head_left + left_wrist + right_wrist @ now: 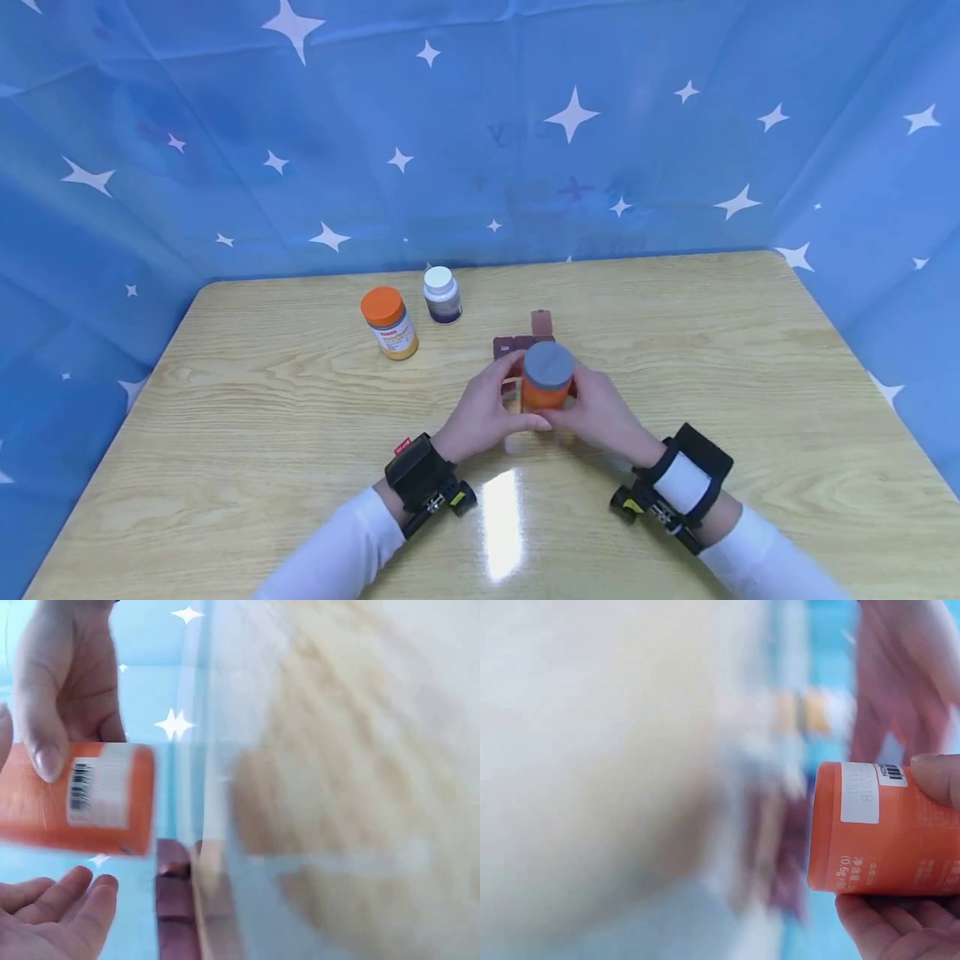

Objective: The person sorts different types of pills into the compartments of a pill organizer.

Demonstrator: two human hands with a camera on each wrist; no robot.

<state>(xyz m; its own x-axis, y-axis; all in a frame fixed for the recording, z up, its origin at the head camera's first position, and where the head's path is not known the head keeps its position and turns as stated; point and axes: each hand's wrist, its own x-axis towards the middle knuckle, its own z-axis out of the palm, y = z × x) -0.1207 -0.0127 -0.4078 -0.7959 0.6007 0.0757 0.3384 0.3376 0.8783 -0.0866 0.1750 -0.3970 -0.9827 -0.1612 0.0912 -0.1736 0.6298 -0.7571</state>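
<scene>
From my end I've got right hand (602, 410) gripping an orange bottle (545, 397), left hand (483, 408) (fingers loosely parted) beside it.

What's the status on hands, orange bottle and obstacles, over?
Right hand grips orange bottle, upright, off table. Left hand beside it, not gripping. Possible obstacle: maroon blocks behind it.

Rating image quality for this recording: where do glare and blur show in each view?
Head: mostly sharp, bright glare on the table below center; left wrist: table smeared and washed out, the orange bottle clearer, barcode stripes visible; right wrist: left side a pale blur, bottle lettering partly legible.
</scene>
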